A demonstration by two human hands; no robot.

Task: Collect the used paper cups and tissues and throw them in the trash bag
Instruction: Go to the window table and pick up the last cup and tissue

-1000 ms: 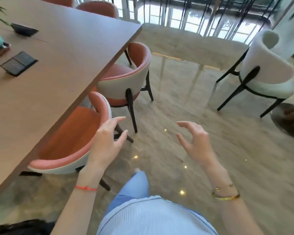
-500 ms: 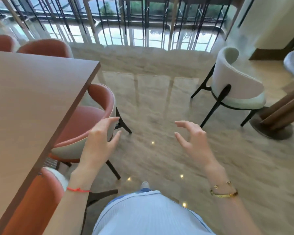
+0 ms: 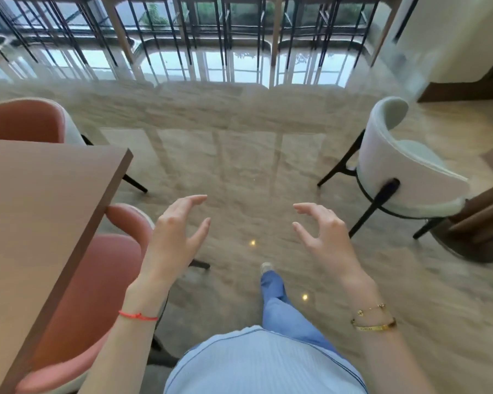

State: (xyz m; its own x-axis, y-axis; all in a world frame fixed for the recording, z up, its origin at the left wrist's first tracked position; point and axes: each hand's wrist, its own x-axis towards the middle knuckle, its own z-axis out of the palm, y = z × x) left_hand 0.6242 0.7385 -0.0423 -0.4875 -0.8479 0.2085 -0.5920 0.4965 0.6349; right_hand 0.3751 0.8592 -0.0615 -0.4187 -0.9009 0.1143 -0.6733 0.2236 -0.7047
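Left hand [image 3: 173,237] and right hand [image 3: 323,237] both raised over the marble floor [image 3: 254,166], fingers loosely spread, holding nothing. Cups, tissues, trash bag out of view. Wooden table [image 3: 40,209] and pink chair [image 3: 97,280] at left, white chair [image 3: 404,172] at right.

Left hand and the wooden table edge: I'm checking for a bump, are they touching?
Apart. The head view shows the left hand raised over the floor, with the pink chair back between it and the brown wooden table.

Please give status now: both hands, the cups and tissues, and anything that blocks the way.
Left hand and right hand open, holding nothing. No cups, tissues or trash bag in view. Floor ahead free; wooden table left, white chair right.
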